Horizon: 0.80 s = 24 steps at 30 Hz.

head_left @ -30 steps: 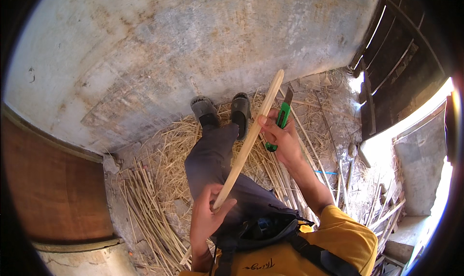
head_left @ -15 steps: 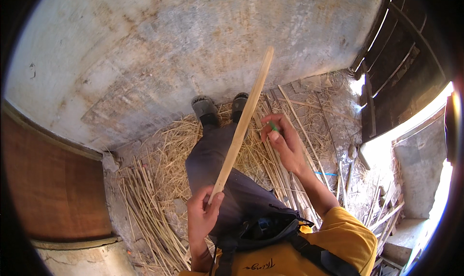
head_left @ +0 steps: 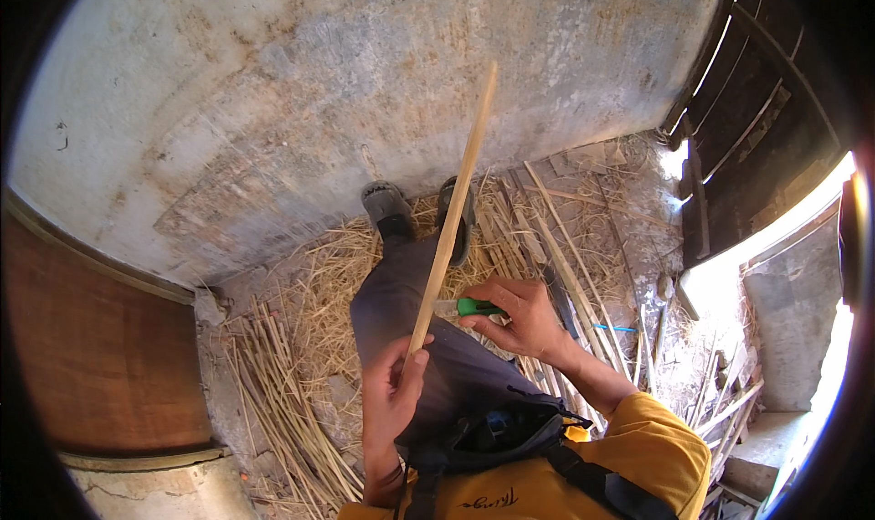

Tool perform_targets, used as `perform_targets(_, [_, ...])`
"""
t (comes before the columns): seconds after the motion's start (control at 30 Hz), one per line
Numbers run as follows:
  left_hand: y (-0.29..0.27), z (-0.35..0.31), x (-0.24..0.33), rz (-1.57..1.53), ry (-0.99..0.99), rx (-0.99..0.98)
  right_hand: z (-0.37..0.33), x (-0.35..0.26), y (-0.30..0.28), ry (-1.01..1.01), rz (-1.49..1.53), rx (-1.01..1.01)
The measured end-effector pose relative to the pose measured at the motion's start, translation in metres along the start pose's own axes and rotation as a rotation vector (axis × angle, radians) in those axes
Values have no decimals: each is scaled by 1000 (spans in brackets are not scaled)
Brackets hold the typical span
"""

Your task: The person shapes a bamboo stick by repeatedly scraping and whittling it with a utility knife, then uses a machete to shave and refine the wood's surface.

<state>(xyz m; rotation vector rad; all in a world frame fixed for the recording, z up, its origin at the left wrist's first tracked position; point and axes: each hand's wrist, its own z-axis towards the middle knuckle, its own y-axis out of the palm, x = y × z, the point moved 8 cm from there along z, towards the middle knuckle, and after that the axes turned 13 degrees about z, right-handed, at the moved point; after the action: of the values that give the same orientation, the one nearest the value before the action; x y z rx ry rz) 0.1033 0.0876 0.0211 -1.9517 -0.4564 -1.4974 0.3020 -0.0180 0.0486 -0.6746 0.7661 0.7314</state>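
My left hand (head_left: 392, 388) is closed around the lower end of a long, pale bamboo strip (head_left: 458, 205), which slants up and slightly right in front of my legs. In my right hand (head_left: 524, 318) is a utility knife with a green handle (head_left: 478, 308), gripped between thumb and fingers. Its blade (head_left: 445, 308) points left and reaches the strip's right edge, a little above my left hand. Whether the blade cuts into the strip I cannot tell.
Shavings (head_left: 319, 278) cover the floor around my shoes (head_left: 387, 205). Bundles of thin strips (head_left: 278, 392) lie to the left, and longer strips (head_left: 570, 265) to the right. A stained wall (head_left: 365, 92) stands ahead, a brown panel (head_left: 100, 338) at left.
My right hand has come down and turned, bringing the knife's blade leftward to the strip's lower part. The strip has rotated, showing a narrower side, and its top has shifted slightly left.
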Motion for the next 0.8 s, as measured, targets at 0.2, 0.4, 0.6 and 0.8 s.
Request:
perform_targets(0.2, [6, 2, 6, -29, 35, -46, -2, -4, 6, -35, -37, -18])
perform_targets(0.4, [11, 1, 6, -82, 10, -73, -3, -8, 8, -30, -15, -13])
perform_targets(0.6, [12, 1, 7, -105, -30, -66, -3, -11, 7, 1, -43, 21])
perform_targets(0.8, [17, 1, 9, -148, -7, -86, -1, -18, 5, -15, -93, 19])
